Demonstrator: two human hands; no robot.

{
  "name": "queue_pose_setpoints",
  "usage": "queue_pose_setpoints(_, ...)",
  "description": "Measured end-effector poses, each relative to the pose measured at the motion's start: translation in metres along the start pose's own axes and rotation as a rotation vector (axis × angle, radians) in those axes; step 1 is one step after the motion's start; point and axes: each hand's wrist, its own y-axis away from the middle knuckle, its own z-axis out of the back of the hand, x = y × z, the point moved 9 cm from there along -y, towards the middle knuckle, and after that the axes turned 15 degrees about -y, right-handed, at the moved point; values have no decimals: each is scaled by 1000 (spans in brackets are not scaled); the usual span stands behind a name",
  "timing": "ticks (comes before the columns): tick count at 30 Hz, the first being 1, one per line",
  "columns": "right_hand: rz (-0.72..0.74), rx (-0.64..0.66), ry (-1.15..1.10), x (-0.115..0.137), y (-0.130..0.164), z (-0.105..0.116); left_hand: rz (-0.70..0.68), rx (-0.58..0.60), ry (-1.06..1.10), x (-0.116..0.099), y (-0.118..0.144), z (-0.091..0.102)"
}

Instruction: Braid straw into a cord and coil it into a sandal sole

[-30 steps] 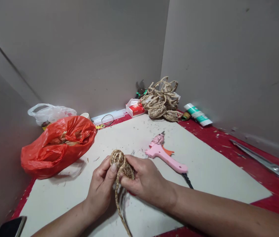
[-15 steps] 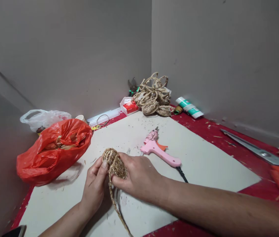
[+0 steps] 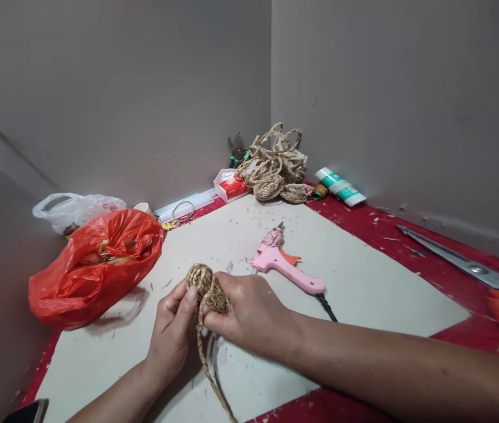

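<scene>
I see the braided coil [image 3: 207, 288], a small wound knot of straw-coloured plait, held just above the pale board [image 3: 364, 288] near its front edge. It sits between the two hands, pinched from both sides. My left hand [image 3: 172, 335] comes up from 7 o'clock of the coil, its thumb pressed flat against the coil's left face and its other fingers curled behind. My right hand [image 3: 249, 314] lies at 4 o'clock of the coil, fingers closed over the coil's right side and lower edge, so most of the winding shows only at the top. Both hands are shut on the coil; neither is free. The loose tail [image 3: 209, 376] of the same plait drops from the coil at 6 o'clock, running down between the wrists and off the bottom of the view.

At 2 o'clock from the coil, near the right hand but apart from it, a pink glue gun [image 3: 284, 267] lies on its side on the board, its black cord trailing toward the right forearm. At 9 o'clock a red plastic bag [image 3: 93, 264] slumps on the board's left edge, with a clear bag [image 3: 77, 208] behind it. At 12 o'clock, in the far corner, a heap of plaited cord [image 3: 275, 167] rests against the walls, a white-and-green tube [image 3: 340, 187] beside it. Long scissors [image 3: 465, 265] lie at 3 o'clock on the red cloth [image 3: 408, 247].
</scene>
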Motion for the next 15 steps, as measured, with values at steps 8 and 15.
queue_pose_setpoints(8,-6,21,-17,1,-1,2,16,29,62,4,1,-3)
queue_pose_setpoints(15,-86,62,-77,-3,1,-3,103,-3,260,10,-11,1)
